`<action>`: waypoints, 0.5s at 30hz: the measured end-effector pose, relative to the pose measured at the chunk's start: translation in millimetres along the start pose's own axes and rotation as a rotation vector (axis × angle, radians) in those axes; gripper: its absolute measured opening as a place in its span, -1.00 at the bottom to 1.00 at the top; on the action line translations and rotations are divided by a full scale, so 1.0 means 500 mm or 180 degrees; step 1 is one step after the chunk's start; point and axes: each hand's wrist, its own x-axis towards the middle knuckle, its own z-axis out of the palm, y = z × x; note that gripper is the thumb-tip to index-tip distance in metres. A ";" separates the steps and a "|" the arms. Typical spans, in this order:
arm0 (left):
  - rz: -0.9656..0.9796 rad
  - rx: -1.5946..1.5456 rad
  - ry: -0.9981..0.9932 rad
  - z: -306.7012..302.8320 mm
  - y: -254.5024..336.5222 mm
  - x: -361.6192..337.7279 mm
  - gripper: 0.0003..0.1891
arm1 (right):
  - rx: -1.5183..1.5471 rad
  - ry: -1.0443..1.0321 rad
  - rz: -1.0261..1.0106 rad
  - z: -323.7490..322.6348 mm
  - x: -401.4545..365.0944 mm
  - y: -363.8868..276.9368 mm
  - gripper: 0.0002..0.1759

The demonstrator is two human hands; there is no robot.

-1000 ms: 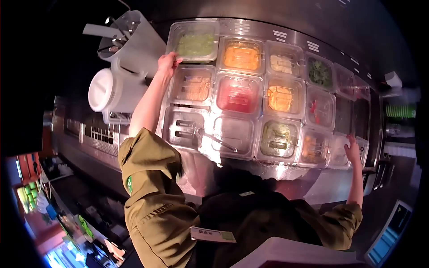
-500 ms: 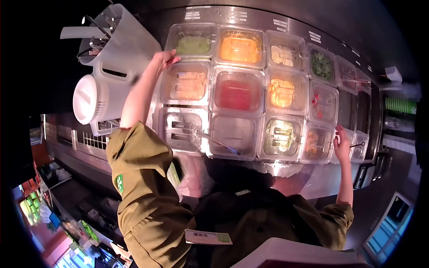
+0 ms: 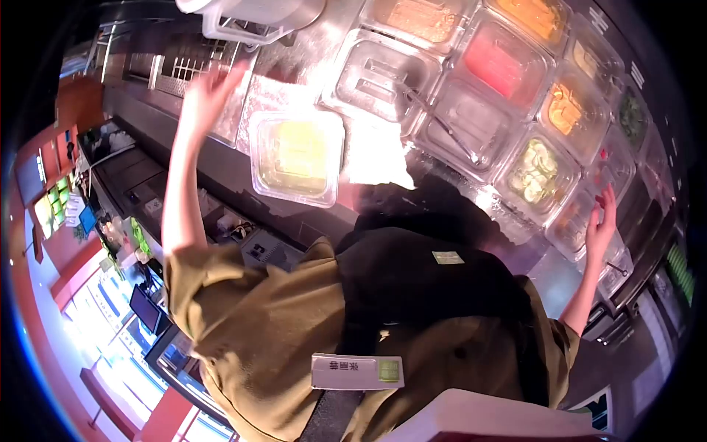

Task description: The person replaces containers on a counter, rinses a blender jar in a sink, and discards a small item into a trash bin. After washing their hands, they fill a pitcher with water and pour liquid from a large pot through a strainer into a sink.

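My left hand (image 3: 210,96) is out at the upper left beside the counter, fingers apart and a little blurred, with nothing visible in it. To the right of that forearm, a clear square container (image 3: 298,158) of pale green food stands at the front of the counter, apart from the hand. On the far right my right hand (image 3: 601,225) is open, its fingers extended beside the small clear containers at the end of the front row. It holds nothing that I can see. Close by it sits a lidded container (image 3: 537,173) of green and white slices.
Rows of clear containers stand beyond, including a red one (image 3: 497,62) and an orange one (image 3: 565,107). Metal tongs (image 3: 449,132) lie across two lids. A white pitcher (image 3: 258,18) stands at the top left, near a wire rack (image 3: 195,66).
The green-food container, at the back left under my left hand before, now stands at the counter's front left. My left hand is off it, farther left. The view has turned left.
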 end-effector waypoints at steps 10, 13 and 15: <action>-0.1340 -0.3170 -0.0477 0.190 -0.181 -0.308 -0.73 | -0.0195 0.0056 0.0301 -0.003 -0.139 0.033 -0.61; -0.1128 -0.3248 -0.0312 0.197 -0.187 -0.334 -0.78 | -0.0170 0.0336 0.0509 -0.039 -0.209 0.049 -0.63; -0.1008 -0.3329 -0.0193 0.187 -0.169 -0.348 -0.82 | -0.0185 0.0401 0.0630 -0.050 -0.238 0.068 -0.63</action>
